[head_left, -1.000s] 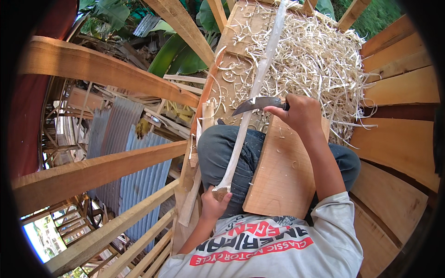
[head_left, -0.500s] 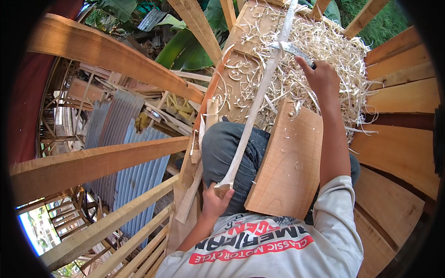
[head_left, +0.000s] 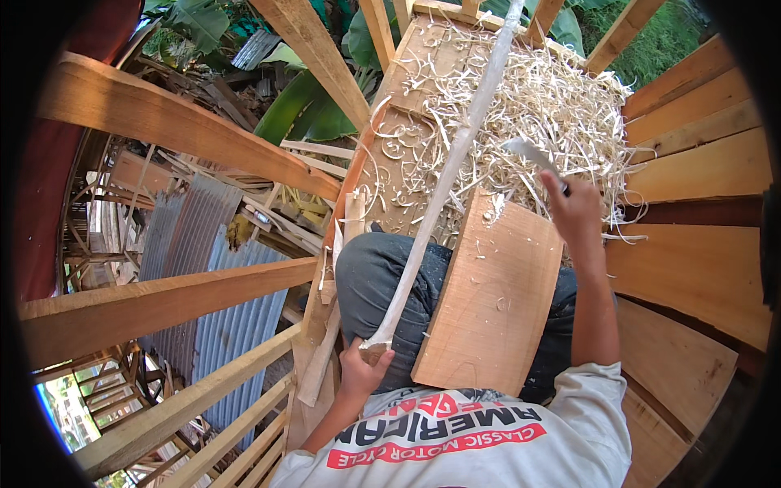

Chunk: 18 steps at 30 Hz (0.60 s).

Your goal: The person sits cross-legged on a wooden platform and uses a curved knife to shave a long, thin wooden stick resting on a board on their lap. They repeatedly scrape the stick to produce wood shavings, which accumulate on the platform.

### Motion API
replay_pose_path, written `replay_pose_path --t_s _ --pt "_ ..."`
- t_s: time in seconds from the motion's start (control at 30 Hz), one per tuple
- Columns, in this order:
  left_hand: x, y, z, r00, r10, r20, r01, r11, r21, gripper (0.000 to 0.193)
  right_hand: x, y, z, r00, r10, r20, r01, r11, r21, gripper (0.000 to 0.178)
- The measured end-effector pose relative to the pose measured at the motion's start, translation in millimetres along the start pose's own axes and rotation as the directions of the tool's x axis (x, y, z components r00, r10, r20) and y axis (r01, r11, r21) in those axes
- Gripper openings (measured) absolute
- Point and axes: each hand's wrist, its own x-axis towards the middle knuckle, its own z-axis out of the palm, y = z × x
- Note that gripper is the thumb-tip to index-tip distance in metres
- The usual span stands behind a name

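From here, the left grip clasps the end of a pale pole, while the right grip, slightly blurred, seems clenched around a curved knife.

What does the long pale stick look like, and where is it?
The stick is long, thin and whitish, and looks like shaved wood. Its near end flares wider, with a brownish end face, and the left hand grips it there. It slants away across the left leg and above curly shavings, its far end leaving the view. The knife is apart from it.
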Motion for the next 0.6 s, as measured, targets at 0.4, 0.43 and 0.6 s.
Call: replay_pose_path --t_s 0.4,0.43,0.6 --pt "-12.7 16.3 15.0 0.992 0.005 -0.128 0.02 0.98 0.197 0.046 -52.7 -50.6 48.1 0.922 -0.35 0.165 0.376 0.912 -0.166 0.069" --pt "-12.0 17.3 14.8 0.991 0.018 -0.133 0.013 0.973 0.23 0.046 -45.6 -51.1 49.5 0.918 -0.379 0.116 0.395 0.9 -0.183 0.069" --pt "-11.7 10.0 17.4 0.988 0.015 -0.156 0.01 0.987 0.158 0.049 -23.7 -63.0 49.0 0.919 -0.355 0.168 0.389 0.883 -0.261 0.074"
